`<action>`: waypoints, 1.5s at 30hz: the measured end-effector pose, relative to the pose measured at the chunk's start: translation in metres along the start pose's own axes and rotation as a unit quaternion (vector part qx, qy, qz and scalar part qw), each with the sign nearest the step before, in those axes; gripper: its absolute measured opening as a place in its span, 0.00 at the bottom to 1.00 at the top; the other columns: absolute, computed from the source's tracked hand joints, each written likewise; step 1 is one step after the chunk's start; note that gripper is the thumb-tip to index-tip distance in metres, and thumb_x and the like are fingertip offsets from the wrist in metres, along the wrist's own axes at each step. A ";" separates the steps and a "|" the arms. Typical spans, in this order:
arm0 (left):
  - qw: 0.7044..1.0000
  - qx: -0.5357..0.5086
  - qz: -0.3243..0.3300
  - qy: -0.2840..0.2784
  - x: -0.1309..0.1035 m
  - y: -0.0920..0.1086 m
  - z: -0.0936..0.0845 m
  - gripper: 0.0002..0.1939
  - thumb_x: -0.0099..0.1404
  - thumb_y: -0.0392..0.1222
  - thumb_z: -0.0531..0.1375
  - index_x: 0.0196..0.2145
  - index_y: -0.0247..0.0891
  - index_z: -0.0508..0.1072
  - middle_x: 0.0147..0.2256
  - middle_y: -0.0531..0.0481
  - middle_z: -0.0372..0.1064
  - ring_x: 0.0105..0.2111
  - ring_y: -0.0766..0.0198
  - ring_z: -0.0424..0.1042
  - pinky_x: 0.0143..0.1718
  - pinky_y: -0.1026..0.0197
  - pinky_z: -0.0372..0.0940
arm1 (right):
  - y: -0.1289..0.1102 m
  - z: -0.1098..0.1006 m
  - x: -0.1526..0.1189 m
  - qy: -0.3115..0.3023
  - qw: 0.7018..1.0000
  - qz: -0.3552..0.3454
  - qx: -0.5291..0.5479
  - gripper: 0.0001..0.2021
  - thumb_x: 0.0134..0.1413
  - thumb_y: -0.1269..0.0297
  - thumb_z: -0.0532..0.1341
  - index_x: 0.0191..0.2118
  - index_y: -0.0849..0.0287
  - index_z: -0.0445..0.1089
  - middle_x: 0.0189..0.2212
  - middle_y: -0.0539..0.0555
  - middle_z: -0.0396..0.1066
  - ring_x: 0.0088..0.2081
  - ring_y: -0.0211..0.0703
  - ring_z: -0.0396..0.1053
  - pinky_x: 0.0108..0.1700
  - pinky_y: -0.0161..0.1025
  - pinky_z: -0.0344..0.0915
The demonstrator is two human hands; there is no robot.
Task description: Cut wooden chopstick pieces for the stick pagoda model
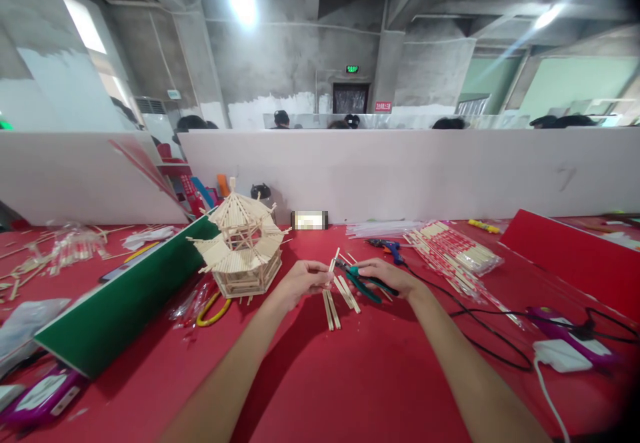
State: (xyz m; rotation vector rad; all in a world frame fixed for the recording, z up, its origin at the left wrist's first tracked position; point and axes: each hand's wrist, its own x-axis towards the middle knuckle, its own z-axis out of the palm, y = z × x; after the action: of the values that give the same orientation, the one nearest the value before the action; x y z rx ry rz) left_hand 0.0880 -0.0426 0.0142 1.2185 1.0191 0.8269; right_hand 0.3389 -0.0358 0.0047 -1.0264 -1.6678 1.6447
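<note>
Between the thumb and fingers of my left hand (307, 281) is a thin wooden stick (335, 259), held tilted upward. My right hand (383, 275) grips green-and-black cutting pliers (367, 285), whose jaws reach to the stick near my left fingertips. Whether the jaws touch the stick I cannot tell. Below the hands, several short cut sticks (332, 311) lie on the red table (330, 383). Left of my left hand stands a pavilion model (243, 246) built from sticks, with a tiered roof.
A blue glue gun (393, 251) with a black cable lies behind my right hand. Packaged chopsticks (453, 249) are to the right, near a purple power strip (575, 336). A green board (135, 296) stands at left, a red board (575, 263) at right, a white partition (400, 173) behind.
</note>
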 end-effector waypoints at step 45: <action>0.913 0.400 0.046 0.066 0.010 -0.023 -0.036 0.06 0.45 0.38 0.68 0.20 0.40 0.73 0.14 0.53 0.65 0.18 0.63 0.66 0.26 0.65 0.55 | 0.004 -0.005 -0.001 0.010 0.996 -0.056 0.065 0.19 0.51 0.57 0.63 0.47 0.61 0.75 0.41 0.58 0.77 0.41 0.50 0.75 0.47 0.45 0.70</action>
State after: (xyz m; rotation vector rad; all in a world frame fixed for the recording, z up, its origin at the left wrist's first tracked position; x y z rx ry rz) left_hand 0.0574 -0.0248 -0.0121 1.9297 1.4956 0.5665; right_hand 0.3440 -0.0344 0.0010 -0.8676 -1.5552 1.6406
